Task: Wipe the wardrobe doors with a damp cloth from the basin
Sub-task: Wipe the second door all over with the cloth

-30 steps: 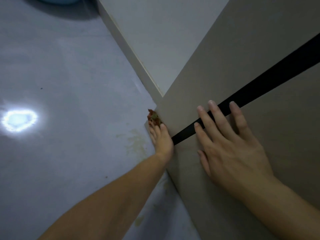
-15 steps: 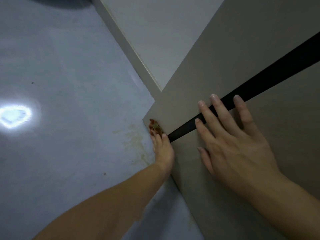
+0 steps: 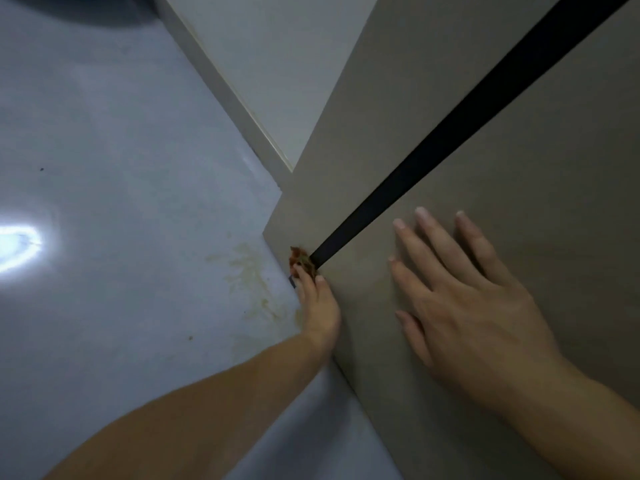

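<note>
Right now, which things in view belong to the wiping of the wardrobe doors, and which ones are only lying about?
For the job:
cloth, pinched by the left hand at the foot of the wardrobe door
right hand, flat on that door
black strip running up the door

Just there:
floor
yellowish stains on it
wall

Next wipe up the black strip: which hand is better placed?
Left. The left hand holds the cloth at the strip's lower end; the right hand lies flat on the door, empty.
</note>
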{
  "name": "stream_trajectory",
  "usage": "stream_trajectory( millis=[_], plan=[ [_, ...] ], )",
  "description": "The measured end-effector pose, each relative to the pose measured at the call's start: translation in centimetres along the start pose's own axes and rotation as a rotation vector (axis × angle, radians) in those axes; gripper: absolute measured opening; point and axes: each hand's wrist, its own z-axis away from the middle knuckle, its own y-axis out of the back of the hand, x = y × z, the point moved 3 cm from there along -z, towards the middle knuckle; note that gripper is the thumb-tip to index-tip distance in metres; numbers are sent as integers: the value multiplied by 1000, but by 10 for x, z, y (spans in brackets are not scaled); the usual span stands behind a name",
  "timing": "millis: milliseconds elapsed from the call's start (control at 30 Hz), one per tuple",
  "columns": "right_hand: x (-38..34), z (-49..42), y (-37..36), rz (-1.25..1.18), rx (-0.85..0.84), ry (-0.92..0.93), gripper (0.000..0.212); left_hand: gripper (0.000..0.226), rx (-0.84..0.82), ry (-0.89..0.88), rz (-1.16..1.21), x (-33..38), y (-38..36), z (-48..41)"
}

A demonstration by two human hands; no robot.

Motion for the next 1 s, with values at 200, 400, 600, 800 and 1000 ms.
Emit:
stream_trajectory(
  millis=[200,400,600,800,1000],
  plan=[
    [5,38,1,2,35,-34,58,57,75,-48,44,30,4,-14],
    [28,68,23,10,171,-177,58,58,-83,-362,-39,37,-37,95],
    [33,82,28,43,200,-182,57,60,33,-577,-104,102,-31,72],
    [36,101,29,23,258,-200,55,65,-149,-924,-245,83,-55,145],
    [52,118,42,62,316,-227,56,60,63,-925,-231,184,-47,113]
  ],
)
